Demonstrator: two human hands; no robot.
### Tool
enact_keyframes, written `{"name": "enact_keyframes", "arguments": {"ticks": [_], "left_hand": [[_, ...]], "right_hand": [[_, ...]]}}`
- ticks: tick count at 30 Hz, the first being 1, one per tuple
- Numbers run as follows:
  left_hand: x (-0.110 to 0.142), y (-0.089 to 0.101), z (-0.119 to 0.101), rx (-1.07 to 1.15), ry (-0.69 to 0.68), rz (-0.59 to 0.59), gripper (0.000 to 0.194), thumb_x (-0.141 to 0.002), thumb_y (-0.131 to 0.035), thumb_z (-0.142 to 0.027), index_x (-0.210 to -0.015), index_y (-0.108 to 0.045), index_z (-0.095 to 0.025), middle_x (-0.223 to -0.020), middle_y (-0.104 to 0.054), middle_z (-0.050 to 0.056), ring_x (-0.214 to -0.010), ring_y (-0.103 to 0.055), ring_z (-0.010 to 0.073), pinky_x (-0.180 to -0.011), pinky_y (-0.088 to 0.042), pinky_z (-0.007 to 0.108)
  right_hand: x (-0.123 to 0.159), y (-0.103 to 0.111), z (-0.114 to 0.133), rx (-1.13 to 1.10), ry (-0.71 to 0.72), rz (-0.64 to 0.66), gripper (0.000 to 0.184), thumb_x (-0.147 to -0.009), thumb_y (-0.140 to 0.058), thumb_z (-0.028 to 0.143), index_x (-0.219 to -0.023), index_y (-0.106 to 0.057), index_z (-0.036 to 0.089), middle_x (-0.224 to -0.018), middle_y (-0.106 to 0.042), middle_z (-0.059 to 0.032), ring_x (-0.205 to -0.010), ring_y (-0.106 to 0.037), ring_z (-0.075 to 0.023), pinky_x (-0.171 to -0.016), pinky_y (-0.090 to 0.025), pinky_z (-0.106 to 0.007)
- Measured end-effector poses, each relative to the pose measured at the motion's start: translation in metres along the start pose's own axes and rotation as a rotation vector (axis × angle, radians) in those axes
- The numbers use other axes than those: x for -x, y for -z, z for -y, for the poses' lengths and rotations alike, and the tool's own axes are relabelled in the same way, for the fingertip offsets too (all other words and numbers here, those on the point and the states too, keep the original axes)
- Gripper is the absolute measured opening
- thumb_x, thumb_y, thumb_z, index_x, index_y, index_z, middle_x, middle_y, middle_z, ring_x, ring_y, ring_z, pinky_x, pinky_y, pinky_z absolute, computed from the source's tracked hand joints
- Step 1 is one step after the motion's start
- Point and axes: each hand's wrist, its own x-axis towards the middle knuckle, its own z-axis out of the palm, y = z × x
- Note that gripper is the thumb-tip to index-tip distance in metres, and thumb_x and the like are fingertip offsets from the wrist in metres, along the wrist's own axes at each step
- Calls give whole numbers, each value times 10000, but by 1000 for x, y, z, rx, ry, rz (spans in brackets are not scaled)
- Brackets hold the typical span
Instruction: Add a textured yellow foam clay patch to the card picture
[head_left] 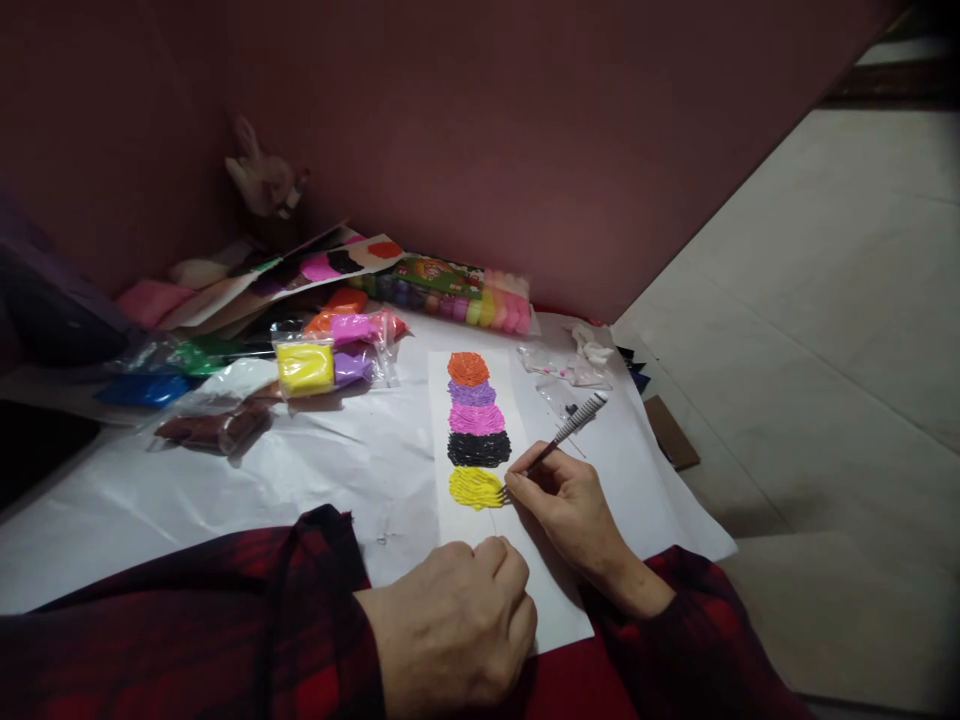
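My right hand [562, 505] pinches a slim dark tool [574, 428] with a ridged grey upper end. Its small pronged tip touches the right edge of a yellow clay patch [474, 488], which has grooved lines. The patch lies on a narrow white paper strip [525, 560]. Above it in a column are black [478, 449], pink [476, 419], purple [471, 393] and orange [468, 369] clay patches, all textured. My left hand [457, 625] rests closed over the strip's lower part, fingers curled under; anything inside them is hidden.
Clear bags of coloured clay, including yellow [305, 369] and brown [214, 428], lie at the left. Behind them are a similar clay-covered card [352, 262] and a long pack of clay [450, 292]. Small plastic bags [562, 370] lie right, near the white sheet's edge.
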Motion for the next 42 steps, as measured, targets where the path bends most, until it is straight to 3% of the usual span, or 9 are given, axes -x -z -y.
{"name": "enact_keyframes", "arguments": {"ticks": [11, 19, 23, 30, 37, 42], "left_hand": [[0, 1, 1, 14, 2, 19, 113, -886, -483, -190, -807, -535, -129, -760, -526, 76, -641, -507, 214, -407, -415, 296], [0, 0, 1, -4, 7, 29, 103, -888, -471, -184, -817, -529, -137, -771, -529, 82, -637, -487, 217, -401, -407, 306], [0, 2, 0, 3, 4, 30, 122, -893, -460, -184, -805, -531, -137, -753, -523, 74, -631, -491, 217, -396, -402, 300], [0, 2, 0, 8, 0, 37, 121, -895, -457, -180, -808, -528, -134, -746, -524, 74, -622, -490, 212, -396, -404, 296], [0, -1, 0, -1, -1, 42, 134, -908, -442, -201, -818, -518, -138, -764, -519, 75, -630, -488, 212, -402, -414, 301], [0, 0, 1, 5, 4, 45, 110, -898, -463, -187, -820, -522, -134, -774, -529, 77, -643, -498, 214, -412, -425, 301]], "right_hand": [[-10, 12, -6, -51, -29, 48, 107, -764, -627, 221, -677, -573, 190, -520, -493, 51, -470, -448, -111, -433, -353, -226], [-6, 5, -10, -177, -10, -132, 114, -801, -641, 261, -740, -569, 198, -540, -509, 52, -434, -457, -105, -411, -370, -232], [-2, -4, -5, -277, -37, -93, 112, -801, -656, 267, -751, -585, 195, -549, -528, 49, -462, -476, -107, -445, -397, -235], [-3, -8, 1, -185, -9, -75, 92, -786, -653, 241, -745, -615, 168, -641, -607, 6, -589, -552, -134, -555, -453, -254], [-6, -2, -3, -66, 0, -9, 76, -782, -635, 211, -723, -619, 165, -624, -573, 16, -563, -505, -119, -530, -419, -243], [-10, 2, -3, -148, -78, 64, 80, -778, -630, 207, -721, -581, 178, -485, -489, 66, -415, -449, -90, -403, -352, -209]]}}
